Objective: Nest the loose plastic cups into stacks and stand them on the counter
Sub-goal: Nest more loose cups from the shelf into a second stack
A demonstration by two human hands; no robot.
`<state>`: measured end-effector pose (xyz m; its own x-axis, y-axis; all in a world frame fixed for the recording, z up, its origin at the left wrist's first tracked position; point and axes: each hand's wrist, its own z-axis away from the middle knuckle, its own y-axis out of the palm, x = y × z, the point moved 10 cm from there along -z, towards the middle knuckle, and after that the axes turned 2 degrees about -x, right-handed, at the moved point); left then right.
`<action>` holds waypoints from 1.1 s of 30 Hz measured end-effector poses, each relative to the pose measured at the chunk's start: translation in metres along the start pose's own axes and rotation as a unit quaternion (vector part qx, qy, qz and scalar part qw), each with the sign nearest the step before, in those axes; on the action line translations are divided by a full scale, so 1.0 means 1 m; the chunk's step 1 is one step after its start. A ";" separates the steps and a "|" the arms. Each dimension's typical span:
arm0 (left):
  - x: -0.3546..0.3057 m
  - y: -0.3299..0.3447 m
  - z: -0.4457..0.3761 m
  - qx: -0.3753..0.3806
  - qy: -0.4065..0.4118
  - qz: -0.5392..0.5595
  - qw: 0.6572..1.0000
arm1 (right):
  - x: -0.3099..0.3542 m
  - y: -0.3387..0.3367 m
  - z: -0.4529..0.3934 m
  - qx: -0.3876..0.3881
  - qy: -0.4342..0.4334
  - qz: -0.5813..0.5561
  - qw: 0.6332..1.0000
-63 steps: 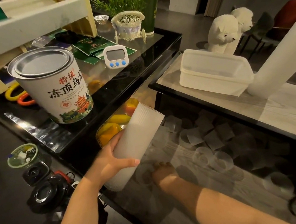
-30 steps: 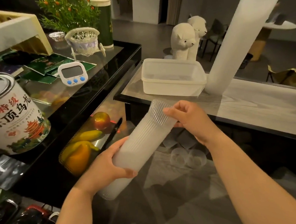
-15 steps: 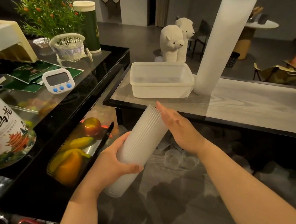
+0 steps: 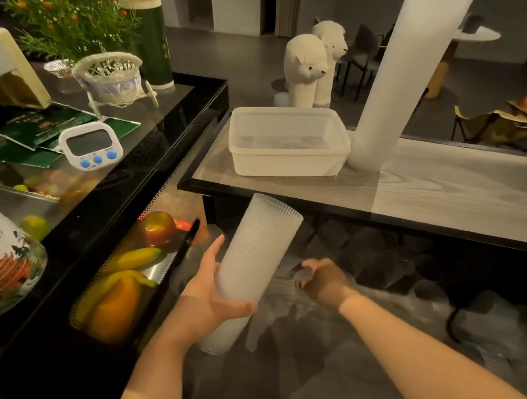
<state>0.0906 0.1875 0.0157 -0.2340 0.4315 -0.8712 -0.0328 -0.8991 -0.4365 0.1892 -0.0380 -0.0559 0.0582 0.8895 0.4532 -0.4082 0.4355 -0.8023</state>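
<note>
While my left hand [image 4: 210, 296] grips a partly built stack of cups [image 4: 255, 258], held tilted above the lower shelf, my right hand [image 4: 323, 279] reaches down among the loose cups [image 4: 388, 271] and curls round one cup [image 4: 305, 275]. Many cups lie scattered on that shelf, so I judge most of the nesting remains. Beyond, on the counter [image 4: 447, 188], one tall finished stack [image 4: 404, 73] stands leaning slightly, just beside a white plastic tub [image 4: 286, 152]. The stack in hand is not yet set there.

Both forearms and hands [image 4: 207, 301] bare, no sleeves showing
</note>
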 end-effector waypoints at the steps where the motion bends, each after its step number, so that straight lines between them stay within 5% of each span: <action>1: 0.000 0.000 -0.002 0.001 0.005 -0.006 1.000 | -0.011 0.021 -0.005 0.039 0.013 0.091 0.995; 6: -0.006 0.012 -0.005 -0.020 0.047 0.007 0.999 | -0.022 0.051 -0.006 0.011 -0.015 0.321 0.947; 12: -0.001 0.022 -0.013 -0.035 0.056 0.047 0.997 | -0.030 0.056 -0.010 0.007 -0.054 0.377 0.925; 16: 0.010 0.029 -0.025 -0.036 0.042 0.032 0.998 | -0.028 0.040 -0.013 -0.018 -0.050 0.276 0.960; 20: 0.027 0.037 -0.035 -0.029 -0.001 0.005 1.000 | -0.025 -0.010 0.008 -0.081 -0.056 0.044 0.994; 26: 0.043 0.069 -0.042 0.008 -0.050 0.020 0.999 | -0.007 -0.102 0.058 -0.197 -0.143 -0.228 0.943; 33: 0.049 0.089 -0.051 -0.005 -0.055 0.014 0.998 | 0.089 -0.130 0.093 -0.187 -0.286 -0.196 0.919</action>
<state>0.1262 0.1318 -0.0772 -0.3397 0.3956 -0.8533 -0.0160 -0.9095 -0.4153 0.1625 -0.0281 0.1248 -0.3984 0.4820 0.7804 -0.1104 0.8194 -0.5625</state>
